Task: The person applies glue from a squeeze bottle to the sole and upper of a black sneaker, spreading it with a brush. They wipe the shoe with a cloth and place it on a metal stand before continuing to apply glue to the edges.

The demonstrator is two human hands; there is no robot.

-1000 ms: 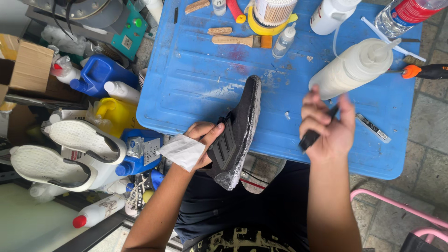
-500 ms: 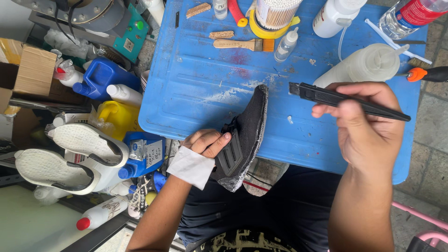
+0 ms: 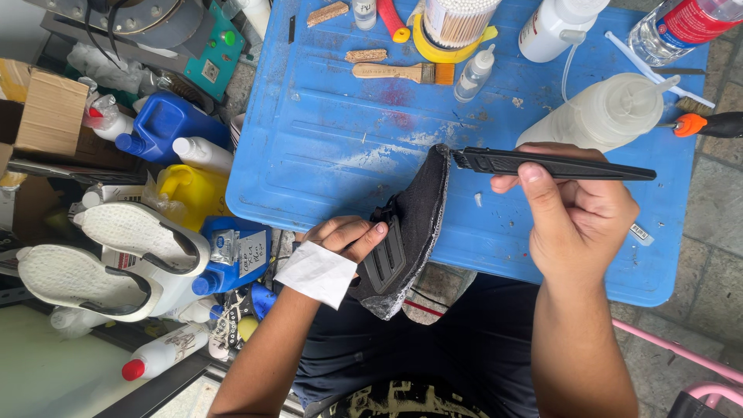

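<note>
Both forearms reach up from below, the left hand [image 3: 344, 236] curled with fingers bent in a grip, the right hand [image 3: 576, 213] clenched, thumb stretched forward along its top.

Place: shoe-repair workshop — outdoors, paved ground
Signs: blue worktop [image 3: 325, 147] with brushes, glue bottles — detached soles [image 3: 116, 255] left

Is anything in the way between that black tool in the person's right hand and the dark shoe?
Nothing visible. The black tool in the right hand has its tip at the dark shoe's toe edge; the left hand grips lower down.
</note>
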